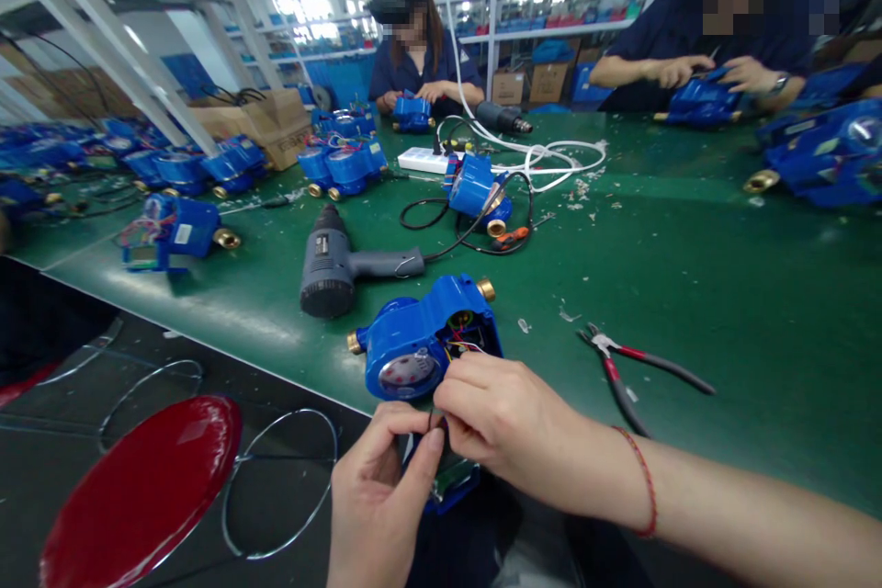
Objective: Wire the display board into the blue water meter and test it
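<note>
A blue water meter (427,331) with brass threaded ends lies near the table's front edge, its housing open and thin coloured wires (458,347) coming out. My left hand (386,478) pinches a thin dark wire (432,420) between thumb and forefinger, just in front of the meter. Close against it, my right hand (506,418) is closed with its fingertips pressed together; what they hold is hidden. Beneath both hands is a blue cover with a green circuit board (455,480), partly covered by my fingers.
Cutting pliers (610,354) with red and black handles lie at right. A heat gun (344,266) rests behind the meter, near another meter (475,188), a screwdriver (510,239) and a power strip (424,160). Two people work across the table (689,266). A red stool (144,496) stands at left.
</note>
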`<act>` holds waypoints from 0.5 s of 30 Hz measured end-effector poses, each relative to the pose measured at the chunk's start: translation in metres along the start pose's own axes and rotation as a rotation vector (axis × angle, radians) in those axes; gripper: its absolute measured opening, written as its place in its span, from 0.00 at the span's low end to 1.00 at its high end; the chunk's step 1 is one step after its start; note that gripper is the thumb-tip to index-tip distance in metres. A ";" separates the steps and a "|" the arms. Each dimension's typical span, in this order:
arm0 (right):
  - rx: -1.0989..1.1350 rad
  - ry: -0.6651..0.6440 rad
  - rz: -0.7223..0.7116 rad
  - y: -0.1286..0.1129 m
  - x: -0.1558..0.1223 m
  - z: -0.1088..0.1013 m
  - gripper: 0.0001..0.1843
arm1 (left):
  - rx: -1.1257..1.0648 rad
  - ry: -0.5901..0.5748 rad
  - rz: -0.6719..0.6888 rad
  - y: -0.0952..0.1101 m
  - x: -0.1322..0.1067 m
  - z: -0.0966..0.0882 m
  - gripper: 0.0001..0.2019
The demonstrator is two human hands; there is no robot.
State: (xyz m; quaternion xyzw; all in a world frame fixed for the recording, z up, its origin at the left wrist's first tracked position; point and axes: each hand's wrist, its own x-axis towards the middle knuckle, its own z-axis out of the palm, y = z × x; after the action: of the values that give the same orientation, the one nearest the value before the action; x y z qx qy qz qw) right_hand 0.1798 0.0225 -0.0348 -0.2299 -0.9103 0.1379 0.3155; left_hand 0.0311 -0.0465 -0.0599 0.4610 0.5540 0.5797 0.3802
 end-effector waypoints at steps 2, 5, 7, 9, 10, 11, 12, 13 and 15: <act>0.022 -0.008 0.038 0.002 -0.001 0.000 0.08 | 0.001 0.000 -0.010 0.000 -0.001 0.000 0.01; 0.059 0.004 0.119 0.005 0.000 -0.005 0.08 | -0.042 0.000 -0.102 -0.001 -0.002 -0.001 0.04; 0.069 0.021 0.171 0.006 0.003 -0.013 0.08 | -0.085 0.000 -0.177 -0.003 -0.001 -0.002 0.07; 0.080 0.055 0.199 0.006 0.006 -0.022 0.09 | -0.111 0.012 -0.229 -0.005 0.001 -0.002 0.09; 0.090 0.079 0.199 0.005 0.009 -0.027 0.10 | -0.114 0.023 -0.242 -0.006 0.003 -0.002 0.10; 0.105 0.104 0.193 0.003 0.011 -0.033 0.11 | -0.110 0.031 -0.247 -0.006 0.004 -0.002 0.11; 0.120 0.123 0.184 -0.001 0.014 -0.039 0.12 | -0.099 0.038 -0.246 -0.007 0.006 -0.003 0.11; 0.130 0.122 0.158 -0.007 0.016 -0.044 0.12 | -0.079 0.048 -0.236 -0.007 0.007 -0.003 0.12; 0.109 0.035 0.061 -0.022 0.019 -0.054 0.13 | -0.021 0.088 -0.202 -0.006 0.010 -0.005 0.13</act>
State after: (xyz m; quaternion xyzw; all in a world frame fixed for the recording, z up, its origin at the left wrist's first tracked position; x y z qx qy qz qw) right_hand 0.1941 0.0187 0.0248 -0.2425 -0.8884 0.1926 0.3390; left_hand 0.0232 -0.0375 -0.0649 0.3727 0.6077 0.5639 0.4169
